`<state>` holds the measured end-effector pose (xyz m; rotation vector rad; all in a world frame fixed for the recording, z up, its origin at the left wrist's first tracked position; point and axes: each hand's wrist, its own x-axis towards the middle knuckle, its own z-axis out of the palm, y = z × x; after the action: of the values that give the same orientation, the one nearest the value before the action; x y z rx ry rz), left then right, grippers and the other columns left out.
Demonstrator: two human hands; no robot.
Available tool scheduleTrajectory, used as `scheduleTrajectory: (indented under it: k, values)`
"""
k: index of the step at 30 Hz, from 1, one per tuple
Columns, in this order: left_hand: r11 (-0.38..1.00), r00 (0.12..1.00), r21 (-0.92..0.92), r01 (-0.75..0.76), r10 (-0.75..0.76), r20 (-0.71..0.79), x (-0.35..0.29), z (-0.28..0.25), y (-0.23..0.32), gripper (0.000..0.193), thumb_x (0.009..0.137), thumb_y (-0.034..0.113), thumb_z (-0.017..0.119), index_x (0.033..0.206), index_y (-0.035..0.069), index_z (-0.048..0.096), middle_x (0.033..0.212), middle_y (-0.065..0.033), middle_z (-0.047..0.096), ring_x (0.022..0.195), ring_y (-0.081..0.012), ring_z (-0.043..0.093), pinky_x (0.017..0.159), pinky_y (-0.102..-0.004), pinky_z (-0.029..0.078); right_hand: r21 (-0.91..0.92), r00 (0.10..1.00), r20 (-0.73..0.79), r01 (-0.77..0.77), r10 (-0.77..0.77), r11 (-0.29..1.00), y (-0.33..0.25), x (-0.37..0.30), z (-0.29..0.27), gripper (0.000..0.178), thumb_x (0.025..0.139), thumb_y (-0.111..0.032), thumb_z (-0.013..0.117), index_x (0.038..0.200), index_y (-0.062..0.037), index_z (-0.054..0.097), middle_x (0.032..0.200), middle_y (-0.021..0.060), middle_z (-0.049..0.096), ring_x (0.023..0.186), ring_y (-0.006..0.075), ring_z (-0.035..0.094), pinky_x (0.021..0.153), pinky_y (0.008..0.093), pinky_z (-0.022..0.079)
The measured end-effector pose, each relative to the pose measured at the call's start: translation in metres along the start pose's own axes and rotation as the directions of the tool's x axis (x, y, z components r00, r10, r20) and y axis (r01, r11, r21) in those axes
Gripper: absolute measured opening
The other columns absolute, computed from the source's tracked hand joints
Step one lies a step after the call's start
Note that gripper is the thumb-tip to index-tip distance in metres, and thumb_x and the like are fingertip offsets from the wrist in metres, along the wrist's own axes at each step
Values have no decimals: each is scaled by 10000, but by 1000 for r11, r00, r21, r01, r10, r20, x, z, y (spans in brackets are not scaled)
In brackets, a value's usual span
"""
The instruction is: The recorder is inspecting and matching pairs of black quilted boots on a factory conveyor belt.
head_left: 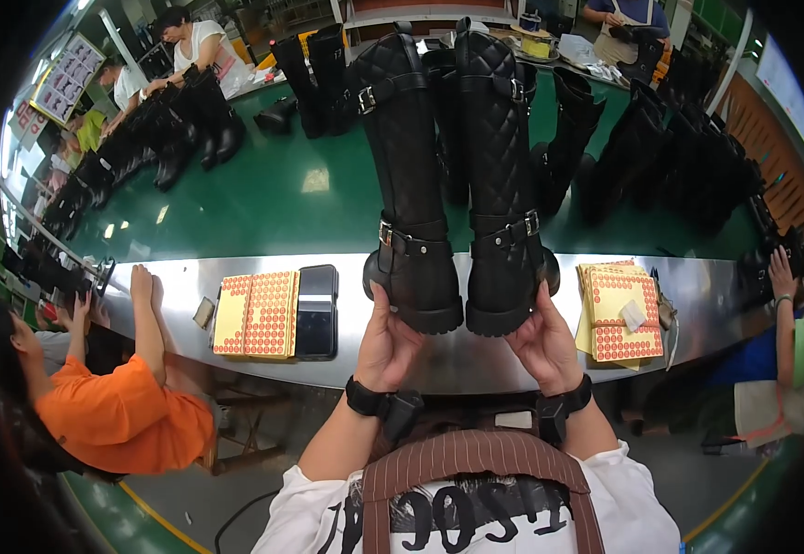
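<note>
Two tall black boots with quilted shafts and buckled straps stand side by side before me, heels toward me. My left hand (389, 343) grips the left boot (407, 194) low down by the sole, thumb along its outer side. The right boot (499, 185) is held the same way by my right hand (546, 342). Silver buckles show at the ankle and near the top of each shaft. The boots' toes are mostly hidden behind their heels and shafts. A dark band with a small box is strapped on each of my wrists.
On the metal table edge (180, 277) lie a stack of yellow sticker sheets (256, 314), a black phone (317, 312) and another sticker stack (622, 309). More black boots (628, 157) line the green tabletop (273, 203). A person in orange (125, 411) sits at left; another person's hand (782, 273) is at right.
</note>
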<state>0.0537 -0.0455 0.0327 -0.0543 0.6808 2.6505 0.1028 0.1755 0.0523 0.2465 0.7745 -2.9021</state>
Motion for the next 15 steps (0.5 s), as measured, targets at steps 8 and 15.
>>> scheduleTrajectory:
  k: [8,15]
  values:
    - [999,1000,-34,-15,14,-22,-1,-3,-4,603,978,500,518,1437,121,422,1394,-65,557,1261,-228,559,1063,-417,464,-88,995,-75,55,-61,995,2,1,-2,496,1020,-389,531,1373,-45,471,1312,110,580,1154,212,588,976,379,498]
    - [995,999,97,-25,23,24,-5,-6,-5,668,1004,537,430,1497,94,346,1499,-91,451,1379,-262,427,1158,-472,317,-202,999,-14,26,-29,979,2,2,-16,527,1062,-399,397,1458,-52,382,1453,138,497,1295,267,525,1091,398,426]
